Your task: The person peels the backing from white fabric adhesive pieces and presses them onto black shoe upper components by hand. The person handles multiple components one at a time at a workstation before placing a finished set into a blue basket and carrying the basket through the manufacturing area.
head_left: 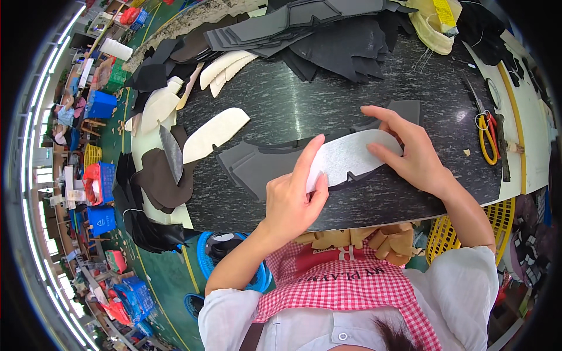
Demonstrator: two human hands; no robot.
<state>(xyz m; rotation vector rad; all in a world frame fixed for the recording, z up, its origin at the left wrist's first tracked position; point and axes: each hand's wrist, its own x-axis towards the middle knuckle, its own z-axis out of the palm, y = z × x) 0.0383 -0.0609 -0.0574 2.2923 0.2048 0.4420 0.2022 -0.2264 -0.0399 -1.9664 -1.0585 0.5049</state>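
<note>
My left hand (293, 196) and my right hand (410, 149) both press on a white curved fabric piece (351, 155) that lies over a dark grey cut piece (252, 167) on the dark marbled table (304, 99). The left fingers pinch the white piece's left end. The right fingers hold down its right end, with the thumb on its upper surface. Part of the grey piece is hidden beneath the white one and under my hands.
A cream piece (213, 134) lies left of the work. Stacks of black and grey cut pieces (328, 29) fill the far side, and dark pieces (158, 175) hang over the left edge. Yellow-handled scissors (486, 137) rest at the right. Blue and yellow baskets sit below the table.
</note>
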